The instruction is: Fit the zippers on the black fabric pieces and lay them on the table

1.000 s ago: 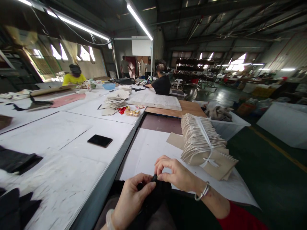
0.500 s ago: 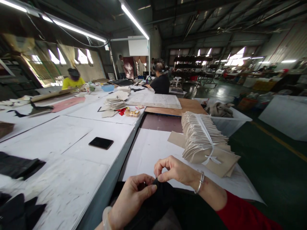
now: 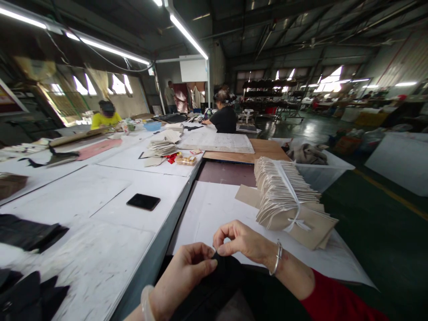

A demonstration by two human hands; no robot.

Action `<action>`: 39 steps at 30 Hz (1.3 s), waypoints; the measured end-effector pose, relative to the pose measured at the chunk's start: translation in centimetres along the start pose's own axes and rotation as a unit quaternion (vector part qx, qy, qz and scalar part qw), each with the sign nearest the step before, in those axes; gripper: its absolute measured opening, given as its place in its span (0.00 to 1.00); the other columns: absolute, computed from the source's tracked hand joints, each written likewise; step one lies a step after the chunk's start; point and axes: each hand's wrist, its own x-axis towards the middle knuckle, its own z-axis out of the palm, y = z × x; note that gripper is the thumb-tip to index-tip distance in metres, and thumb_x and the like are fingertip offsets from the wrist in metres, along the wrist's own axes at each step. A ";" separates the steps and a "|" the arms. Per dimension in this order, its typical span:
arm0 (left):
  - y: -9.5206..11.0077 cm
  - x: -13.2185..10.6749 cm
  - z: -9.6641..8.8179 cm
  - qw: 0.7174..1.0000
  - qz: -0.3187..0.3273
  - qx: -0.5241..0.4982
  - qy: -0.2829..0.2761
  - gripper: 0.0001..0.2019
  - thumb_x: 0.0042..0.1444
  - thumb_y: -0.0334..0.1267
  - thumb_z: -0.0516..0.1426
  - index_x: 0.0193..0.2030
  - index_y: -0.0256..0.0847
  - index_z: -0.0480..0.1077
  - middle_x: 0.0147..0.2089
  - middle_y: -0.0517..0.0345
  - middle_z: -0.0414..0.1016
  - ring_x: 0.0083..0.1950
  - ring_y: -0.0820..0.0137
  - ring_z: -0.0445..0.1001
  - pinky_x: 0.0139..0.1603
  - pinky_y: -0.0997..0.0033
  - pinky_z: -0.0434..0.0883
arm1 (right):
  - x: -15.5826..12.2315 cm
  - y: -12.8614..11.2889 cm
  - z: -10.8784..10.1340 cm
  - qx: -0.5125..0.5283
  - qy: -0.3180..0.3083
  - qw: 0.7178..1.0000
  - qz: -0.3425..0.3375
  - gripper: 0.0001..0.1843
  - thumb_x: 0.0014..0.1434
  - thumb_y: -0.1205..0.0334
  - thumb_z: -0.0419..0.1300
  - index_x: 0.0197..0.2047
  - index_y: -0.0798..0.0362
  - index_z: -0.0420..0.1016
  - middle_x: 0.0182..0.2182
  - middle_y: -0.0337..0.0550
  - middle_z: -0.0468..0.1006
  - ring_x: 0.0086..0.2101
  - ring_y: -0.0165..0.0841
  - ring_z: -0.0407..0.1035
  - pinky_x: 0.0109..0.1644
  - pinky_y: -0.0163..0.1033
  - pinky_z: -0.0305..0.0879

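Both hands meet at the bottom centre over a piece of black fabric (image 3: 220,281). My left hand (image 3: 187,272), with a pale bangle at the wrist, pinches the top edge of the cloth between thumb and forefinger. Right beside it, my right hand (image 3: 237,240) also has thumb and fingertips pinched together on that edge. A silver bangle (image 3: 276,258) circles the right wrist. Anything small between the fingertips is too fine to make out. The lower part of the fabric drops out of frame and merges with the dark area below.
A tied stack of beige cut pieces (image 3: 290,196) lies beyond my right hand. On the white table (image 3: 110,191) to the left rest a black phone (image 3: 143,201), black fabric pieces (image 3: 30,232) and a snack box (image 3: 186,159). A white bin (image 3: 321,174) stands right. Two people sit farther back.
My view has shifted slightly, so the table items sit a little lower and farther right. Both hands keep their pinch on the black fabric, with only a slight movement.
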 end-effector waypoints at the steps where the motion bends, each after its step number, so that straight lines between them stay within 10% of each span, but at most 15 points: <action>1: 0.2 0.0 -0.1 1.000 -0.016 -0.009 0.002 0.20 0.41 0.49 0.69 0.29 0.35 0.70 0.22 0.67 0.62 0.19 0.81 0.54 0.19 0.78 0.48 | 0.0 0.0 0.1 -0.006 0.004 1.000 -0.003 0.05 0.39 0.67 0.66 0.24 0.55 0.76 0.25 0.36 0.75 0.28 0.28 0.61 0.34 0.34 0.55; 9: 1.3 -0.1 -1.0 0.998 -0.043 -0.035 0.039 0.21 0.39 0.48 0.70 0.28 0.38 0.65 0.18 0.69 0.65 0.12 0.83 0.59 0.13 0.82 0.44 | 0.7 -0.3 1.1 -0.077 0.036 0.995 -0.051 0.08 0.44 0.62 0.68 0.30 0.54 0.76 0.29 0.38 0.76 0.36 0.34 0.67 0.45 0.40 0.58; 16: 3.2 -1.7 -3.1 0.996 -0.027 -0.027 0.082 0.22 0.36 0.47 0.71 0.30 0.38 0.66 0.23 0.61 0.74 0.26 0.71 0.76 0.23 0.80 0.68 | 0.3 1.3 2.6 0.036 0.143 0.979 -0.142 0.15 0.52 0.52 0.67 0.37 0.50 0.69 0.46 0.47 0.76 0.51 0.42 0.68 0.58 0.50 0.54; 39: 4.5 -3.2 -5.0 0.988 -0.024 0.062 0.138 0.24 0.42 0.51 0.68 0.39 0.36 0.70 0.25 0.58 0.77 0.26 0.70 0.77 0.28 0.75 0.72 | 0.9 3.7 7.6 -0.081 0.286 0.919 -0.259 0.06 0.58 0.64 0.59 0.29 0.51 0.68 0.38 0.41 0.77 0.41 0.34 0.71 0.47 0.34 0.63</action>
